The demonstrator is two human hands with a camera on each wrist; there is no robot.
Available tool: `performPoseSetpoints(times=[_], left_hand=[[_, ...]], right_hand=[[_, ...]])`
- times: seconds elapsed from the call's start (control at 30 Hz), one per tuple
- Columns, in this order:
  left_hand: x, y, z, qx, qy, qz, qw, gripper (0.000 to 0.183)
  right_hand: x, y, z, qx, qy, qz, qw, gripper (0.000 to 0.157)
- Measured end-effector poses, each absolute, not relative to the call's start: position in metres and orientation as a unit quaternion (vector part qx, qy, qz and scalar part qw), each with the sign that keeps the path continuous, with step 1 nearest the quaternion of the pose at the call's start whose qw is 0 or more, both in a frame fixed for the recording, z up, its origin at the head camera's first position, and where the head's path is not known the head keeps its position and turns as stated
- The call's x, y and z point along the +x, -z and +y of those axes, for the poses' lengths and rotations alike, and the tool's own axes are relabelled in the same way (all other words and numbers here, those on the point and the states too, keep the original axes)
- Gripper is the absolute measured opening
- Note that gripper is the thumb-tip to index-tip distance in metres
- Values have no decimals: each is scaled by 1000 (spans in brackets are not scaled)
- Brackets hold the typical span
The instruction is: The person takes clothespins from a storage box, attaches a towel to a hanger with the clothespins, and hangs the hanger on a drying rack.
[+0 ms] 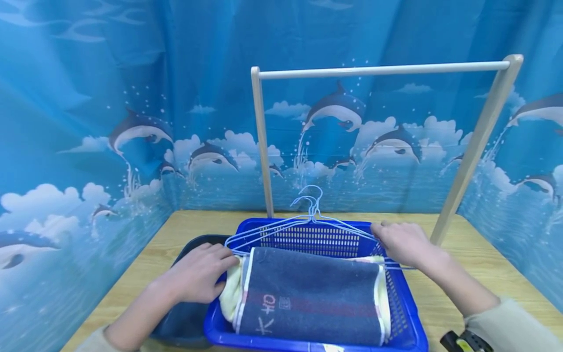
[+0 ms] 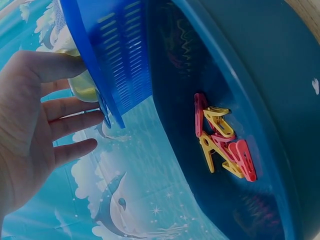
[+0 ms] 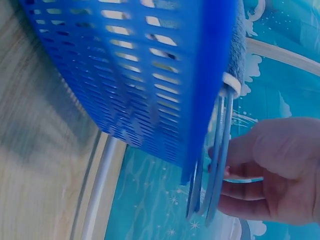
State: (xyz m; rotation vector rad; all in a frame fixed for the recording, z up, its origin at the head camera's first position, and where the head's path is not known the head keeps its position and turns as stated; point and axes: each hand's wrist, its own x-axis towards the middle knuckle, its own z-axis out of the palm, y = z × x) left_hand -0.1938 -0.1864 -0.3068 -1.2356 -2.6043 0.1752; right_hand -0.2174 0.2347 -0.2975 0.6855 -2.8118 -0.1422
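A dark grey towel with pale yellow edges hangs folded over several light-blue wire hangers, on top of a blue plastic basket. At the towel's left side, my left hand rests with loosely straight fingers against the yellow cloth and the hangers' end. In the left wrist view the fingers are spread, and the basket rim hides part of the contact. My right hand holds the right side of the hangers; in the right wrist view its thumb and fingers lie about the wires.
Behind the basket stands a wooden rack with a white rail. A dark teal tub sits left of the basket; red and yellow clothespins lie in it. A dolphin-print curtain surrounds the wooden table.
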Motion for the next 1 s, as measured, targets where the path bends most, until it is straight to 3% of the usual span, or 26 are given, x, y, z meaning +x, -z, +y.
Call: performPoseSetpoints(times=[0.23,0.47,0.77,1.0], left_hand=[[-194,309,-187,-412,-57,-902,116,35],[-194,309,-187,-419,-56,-898,123,34],[-194,309,-187,-414,-59,-901,117,34],[-192,309,-187,-424,-51,-895,129,34]], right_hand=[[-218,306,233,225,87,-943,229,19],[-220,317,235,219,99,-926,291,14],[-226,326,239,253,79,-860,436,12],[-222,316,241,232,73,-842,482,17]])
